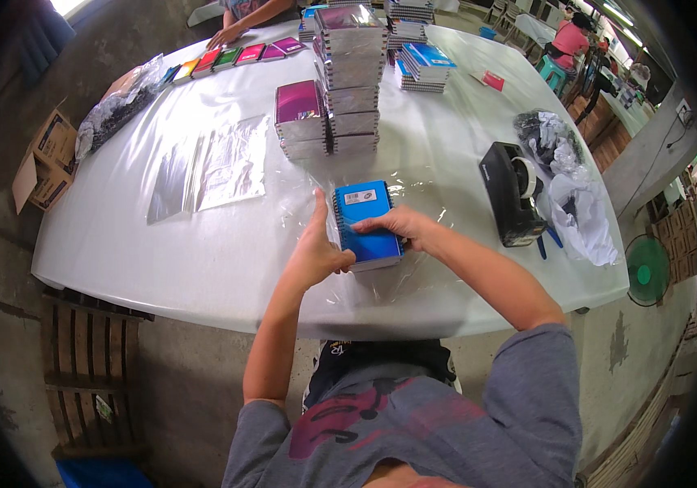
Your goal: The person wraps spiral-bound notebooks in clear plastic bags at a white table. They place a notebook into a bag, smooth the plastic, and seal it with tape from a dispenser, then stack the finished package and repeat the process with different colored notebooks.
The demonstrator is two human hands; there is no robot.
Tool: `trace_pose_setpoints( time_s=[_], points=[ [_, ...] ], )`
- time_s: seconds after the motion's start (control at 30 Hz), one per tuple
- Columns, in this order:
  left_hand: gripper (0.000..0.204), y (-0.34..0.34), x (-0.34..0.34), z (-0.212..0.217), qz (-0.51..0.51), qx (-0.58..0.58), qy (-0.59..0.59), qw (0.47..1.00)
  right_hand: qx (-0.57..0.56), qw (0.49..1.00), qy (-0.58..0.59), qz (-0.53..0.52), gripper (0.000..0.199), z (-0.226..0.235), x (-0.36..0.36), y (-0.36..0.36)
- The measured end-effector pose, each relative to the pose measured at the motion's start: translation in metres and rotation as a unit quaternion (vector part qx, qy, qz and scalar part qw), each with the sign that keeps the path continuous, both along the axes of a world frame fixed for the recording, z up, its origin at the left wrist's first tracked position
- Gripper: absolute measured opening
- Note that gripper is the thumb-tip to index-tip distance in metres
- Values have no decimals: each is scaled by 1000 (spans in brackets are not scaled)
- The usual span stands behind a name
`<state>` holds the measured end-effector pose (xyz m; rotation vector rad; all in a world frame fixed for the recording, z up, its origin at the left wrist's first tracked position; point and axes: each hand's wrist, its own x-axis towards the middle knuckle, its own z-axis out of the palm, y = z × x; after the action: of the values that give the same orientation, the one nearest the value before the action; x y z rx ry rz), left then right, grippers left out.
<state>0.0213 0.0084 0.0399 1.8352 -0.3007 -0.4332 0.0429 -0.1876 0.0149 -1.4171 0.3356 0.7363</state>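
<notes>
A small stack of spiral notebooks with a blue cover (360, 213) on top lies on clear plastic film (393, 285) near the table's front edge. My right hand (401, 226) grips the stack's right side, its thumb lying across the cover. At the left, wire-bound side, my left hand (320, 244) holds the lower corner; one digit points up along the spine and another presses at the corner. The remaining fingers of both hands are partly hidden by the notebooks and my hands themselves.
Tall stacks of notebooks (352, 73) stand beyond my hands. Clear plastic sleeves (230, 167) lie to the left. A black tape dispenser (504, 195) and crumpled plastic (580, 207) sit at right. Across the table, a person's hand (225, 37) is beside a notebook row (226, 58).
</notes>
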Motion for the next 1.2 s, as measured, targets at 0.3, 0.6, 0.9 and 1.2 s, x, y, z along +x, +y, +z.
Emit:
trace_pose_setpoints(
  time_s=[0.3,0.6,0.9,1.2],
  points=[
    [118,-18,15,-17,-80,-9,2,997,-57,998,-17,-1,52,0,0,0],
    [153,-34,7,3,-111,-125,73,983,-257,935,-244,-12,94,-43,-3,-5],
    [135,-29,11,-7,-131,-101,5,986,-236,927,-286,-48,99,-41,-20,8],
    [59,12,20,-24,-138,214,-328,910,-147,931,-325,-73,90,-39,-25,7]
  ],
)
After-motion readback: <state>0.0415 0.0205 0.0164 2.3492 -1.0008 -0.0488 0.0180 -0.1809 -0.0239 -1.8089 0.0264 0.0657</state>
